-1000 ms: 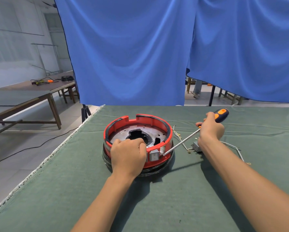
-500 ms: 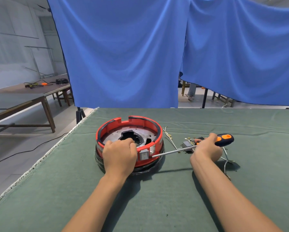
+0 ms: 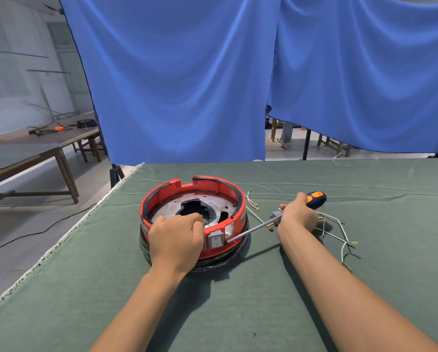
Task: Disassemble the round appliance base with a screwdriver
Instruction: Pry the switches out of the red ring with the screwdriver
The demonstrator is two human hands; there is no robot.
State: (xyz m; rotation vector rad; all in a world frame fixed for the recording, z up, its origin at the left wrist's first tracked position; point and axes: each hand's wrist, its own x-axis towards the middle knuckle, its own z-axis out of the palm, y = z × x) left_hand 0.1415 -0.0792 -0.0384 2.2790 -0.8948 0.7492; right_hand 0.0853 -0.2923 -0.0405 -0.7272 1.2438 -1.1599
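The round appliance base (image 3: pixel 228 191) has a red plastic ring, a metal plate with a dark central hole, and a grey rocker switch (image 3: pixel 215 240) on its near side. It sits on the green table cloth (image 3: pixel 238 313). My left hand (image 3: pixel 174 240) grips the near rim of the ring, fingers curled over the edge. My right hand (image 3: pixel 298 215) holds a screwdriver (image 3: pixel 315 199) with a dark blue and orange handle. Its metal shaft runs down to the left, and the tip touches the ring's side just right of the switch.
Loose white wires with terminals (image 3: pixel 339 235) and a small grey part (image 3: pixel 276 214) lie right of the base, partly under my right hand. The table's left edge (image 3: pixel 60 242) is close to the base. Blue curtains (image 3: pixel 187 85) hang behind. Another table (image 3: pixel 35 148) stands far left.
My right hand lowered the screwdriver handle from a raised slant to a flatter angle, then lifted it slightly. The tip stays at the ring beside the switch. My left hand keeps its grip.
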